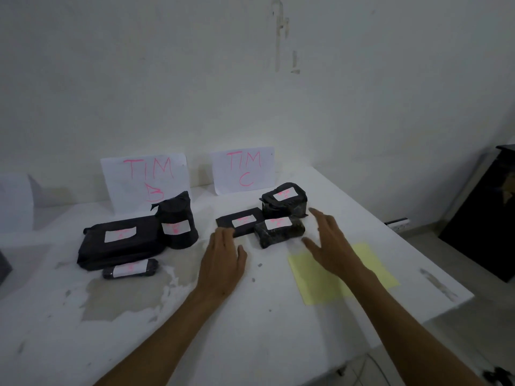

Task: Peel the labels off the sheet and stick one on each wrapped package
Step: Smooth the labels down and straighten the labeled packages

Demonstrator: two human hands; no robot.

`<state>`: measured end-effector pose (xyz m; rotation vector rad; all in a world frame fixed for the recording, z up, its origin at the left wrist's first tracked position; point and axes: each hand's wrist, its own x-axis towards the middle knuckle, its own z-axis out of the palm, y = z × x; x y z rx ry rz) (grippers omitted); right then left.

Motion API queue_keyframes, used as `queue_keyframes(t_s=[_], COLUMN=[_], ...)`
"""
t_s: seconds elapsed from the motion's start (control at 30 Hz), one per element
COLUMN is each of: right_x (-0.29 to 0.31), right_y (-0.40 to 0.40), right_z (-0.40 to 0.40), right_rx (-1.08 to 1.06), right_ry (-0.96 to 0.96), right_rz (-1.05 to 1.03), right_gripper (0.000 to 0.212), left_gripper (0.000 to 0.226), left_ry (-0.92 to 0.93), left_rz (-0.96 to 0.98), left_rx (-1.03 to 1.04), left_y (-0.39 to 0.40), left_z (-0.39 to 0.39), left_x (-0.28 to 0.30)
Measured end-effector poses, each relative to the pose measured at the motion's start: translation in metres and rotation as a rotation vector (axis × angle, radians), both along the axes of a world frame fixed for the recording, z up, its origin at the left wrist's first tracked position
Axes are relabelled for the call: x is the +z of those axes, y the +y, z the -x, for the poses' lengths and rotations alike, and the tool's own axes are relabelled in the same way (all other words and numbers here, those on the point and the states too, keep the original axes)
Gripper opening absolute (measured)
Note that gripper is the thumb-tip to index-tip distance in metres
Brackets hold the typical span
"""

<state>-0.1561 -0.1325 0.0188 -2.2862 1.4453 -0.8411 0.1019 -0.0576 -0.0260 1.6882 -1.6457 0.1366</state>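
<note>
Several black wrapped packages lie on a white table (250, 316), each with a white label. On the left are a large flat package (119, 246), an upright bag-shaped package (178, 221) and a small roll (129, 269). On the right are a thin flat package (241, 220), a small brick package (280, 232) and a bulky package (284, 200). A yellow sheet (320, 282) lies under my right forearm. My left hand (223, 260) hovers open, fingertips at the thin flat package. My right hand (331, 240) is open, fingers spread, just right of the brick package.
Two white paper signs with pink lettering, "TIM B" (145, 179) and "TIM C" (243, 169), lean against the wall behind the packages. The table's paint is worn at the front left (122, 296). A dark cabinet (485, 218) stands beyond the table's right edge.
</note>
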Motion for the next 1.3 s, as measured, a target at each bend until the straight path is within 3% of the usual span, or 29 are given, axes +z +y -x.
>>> queue_keyframes(t_s=[0.1,0.27,0.43,0.7,0.9,1.07,1.3], right_x=[0.0,-0.007,-0.011,-0.011,-0.023,-0.037,-0.038], right_y=[0.009,0.029,0.048,0.064,0.08,0.09,0.076], right_z=[0.016,0.043,0.049,0.042,0.037,0.053,0.09], right_rx=[-0.264,-0.52,-0.489,-0.4,-0.287,-0.24,-0.398], right_ry=[0.141,0.368,0.441,0.507,0.424,0.363,0.4], right_rz=[0.061,-0.215,-0.252,-0.226,0.069,0.024,-0.091], right_gripper=[0.06,0.096,0.111,0.098,0.059,0.071,0.067], left_gripper=[0.024,0.051,0.074,0.08,0.082,0.094,0.067], left_ry=[-0.03,-0.105,-0.168,-0.192,-0.212,-0.213,-0.288], left_rz=[0.018,-0.134,-0.38,-0.422,-0.43,-0.406,-0.437], left_rx=[-0.179,-0.393,-0.389,-0.349,-0.282,-0.299,-0.412], left_y=[0.024,0.045,0.049,0.058,0.058,0.047,0.033], left_z=[0.025,0.068,0.086,0.08,0.097,0.123,0.129], left_x=[0.006,0.003,-0.004,-0.004,-0.003,0.0,0.0])
